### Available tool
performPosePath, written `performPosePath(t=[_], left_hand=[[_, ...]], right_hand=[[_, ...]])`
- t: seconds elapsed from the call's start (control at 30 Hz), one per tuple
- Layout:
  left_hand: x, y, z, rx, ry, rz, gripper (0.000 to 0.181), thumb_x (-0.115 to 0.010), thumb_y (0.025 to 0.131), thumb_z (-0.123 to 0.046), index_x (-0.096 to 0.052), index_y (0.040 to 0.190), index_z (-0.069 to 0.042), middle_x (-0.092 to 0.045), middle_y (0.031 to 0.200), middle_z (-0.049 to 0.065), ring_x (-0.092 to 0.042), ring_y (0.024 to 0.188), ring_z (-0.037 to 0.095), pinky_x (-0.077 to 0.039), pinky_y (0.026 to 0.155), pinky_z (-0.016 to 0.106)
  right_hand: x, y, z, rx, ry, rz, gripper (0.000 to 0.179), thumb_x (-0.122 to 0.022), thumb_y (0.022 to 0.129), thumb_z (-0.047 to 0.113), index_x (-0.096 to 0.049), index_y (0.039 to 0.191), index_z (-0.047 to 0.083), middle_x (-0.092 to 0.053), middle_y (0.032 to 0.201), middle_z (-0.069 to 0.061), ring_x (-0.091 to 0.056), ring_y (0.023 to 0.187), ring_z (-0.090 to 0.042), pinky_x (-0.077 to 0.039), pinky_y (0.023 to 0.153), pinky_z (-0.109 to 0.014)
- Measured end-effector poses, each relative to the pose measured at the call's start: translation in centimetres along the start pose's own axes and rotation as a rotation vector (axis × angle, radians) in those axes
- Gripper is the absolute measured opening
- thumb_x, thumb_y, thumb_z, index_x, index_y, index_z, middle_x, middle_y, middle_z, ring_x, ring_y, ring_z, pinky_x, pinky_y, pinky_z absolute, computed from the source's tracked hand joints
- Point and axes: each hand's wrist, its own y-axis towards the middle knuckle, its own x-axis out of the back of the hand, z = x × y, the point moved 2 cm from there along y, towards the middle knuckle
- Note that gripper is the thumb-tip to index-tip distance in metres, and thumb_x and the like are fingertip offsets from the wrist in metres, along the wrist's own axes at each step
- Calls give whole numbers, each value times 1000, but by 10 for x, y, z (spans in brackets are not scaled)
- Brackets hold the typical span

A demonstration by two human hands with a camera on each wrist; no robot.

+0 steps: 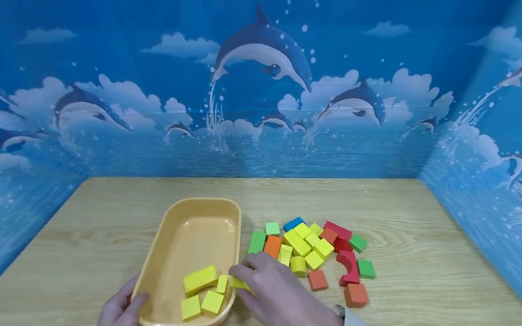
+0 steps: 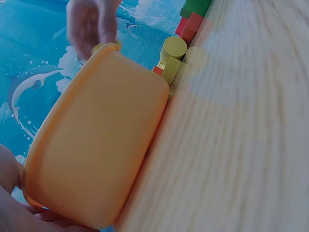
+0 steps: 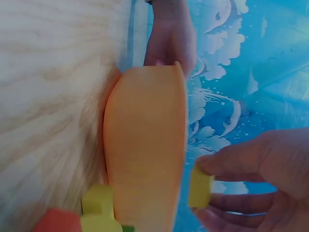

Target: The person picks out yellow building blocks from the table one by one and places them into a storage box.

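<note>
My left hand (image 1: 121,309) grips the near left rim of a tan plastic tub (image 1: 190,244), thumb over the edge and fingers beneath. Several yellow blocks (image 1: 199,279) lie at the near end inside it. Between thumb and fingers my right hand (image 1: 278,295) pinches a yellow block (image 3: 200,187), held just above the tub's right rim. That block is partly covered by the fingers in the head view. In the left wrist view the tub's outer wall (image 2: 101,130) hides what lies inside.
Right of the tub lies a loose pile of blocks: yellow ones (image 1: 297,243), green (image 1: 257,242), orange (image 1: 273,246), blue (image 1: 294,223) and a red arch (image 1: 349,266). They rest on a wood-grain table (image 1: 440,279). Dolphin-printed blue walls (image 1: 256,106) surround the table's back and sides.
</note>
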Motion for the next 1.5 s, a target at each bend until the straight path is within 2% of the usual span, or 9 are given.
performPosePath(t=[0.23,0.33,0.47,0.73,0.93,1.07,1.17,1.4,1.5], left_hand=[[3,-1,6,48,-84,-94,42,-53,91,-2,-47,131,8,-59,120,27,-55,74,-15,-47,67,5],[4,-1,10,85,-174,-117,36,-56,87,0,-64,116,-21,-73,99,6,-59,71,-11,-51,65,9],[5,-3,12,86,-314,-119,50,-54,84,6,-62,88,-43,-68,79,-21,-63,66,-2,-53,60,14],[4,-1,12,-20,-326,-108,39,-48,80,13,-66,98,-16,-64,76,-26,-60,68,-5,-49,59,11],[3,0,14,-60,-407,-100,54,-47,78,15,-62,106,-29,-66,86,-28,-60,78,-11,-50,67,7],[3,2,13,-4,-369,-103,58,-47,78,13,-49,134,-1,-70,96,-18,-59,80,-12,-50,69,7],[2,3,12,15,-351,-106,60,-46,78,13,-35,137,14,-69,105,-6,-58,81,-14,-50,69,7],[-1,4,14,-13,-407,-96,64,-44,80,14,-53,128,-28,-60,112,-20,-56,90,-15,-48,76,6],[-1,5,13,2,-389,-90,66,-43,80,13,-47,136,-22,-55,120,-13,-54,92,-16,-47,78,6]], right_hand=[[-28,44,-1,110,-86,-81,28,-73,85,15,-70,112,12,-66,100,-1,-57,90,-10,-48,72,-12],[-40,59,-6,81,-133,-48,31,-73,84,16,-69,115,14,-66,102,-2,-58,89,-11,-49,71,-13],[-51,73,-12,65,-180,-74,31,-75,82,15,-71,112,13,-68,98,-2,-59,85,-11,-50,70,-15],[-57,84,-18,-17,-201,-12,27,-76,80,16,-74,107,16,-70,90,1,-60,77,-8,-48,61,-15],[-57,85,-17,-38,-185,31,28,-74,79,9,-73,107,14,-68,85,1,-57,72,-8,-45,55,-14],[-58,86,-17,-41,-182,31,29,-73,79,6,-74,106,14,-66,81,1,-53,68,-7,-41,51,-13],[-58,87,-18,-39,-184,24,29,-71,78,4,-74,105,14,-66,80,1,-53,68,-7,-41,50,-12],[-55,84,-19,-17,-179,-38,25,-71,81,8,-74,104,16,-68,100,-2,-58,88,-13,-51,65,-17],[-48,78,-24,4,-133,-124,18,-70,84,15,-73,102,17,-62,122,-7,-54,111,-21,-52,87,-29]])
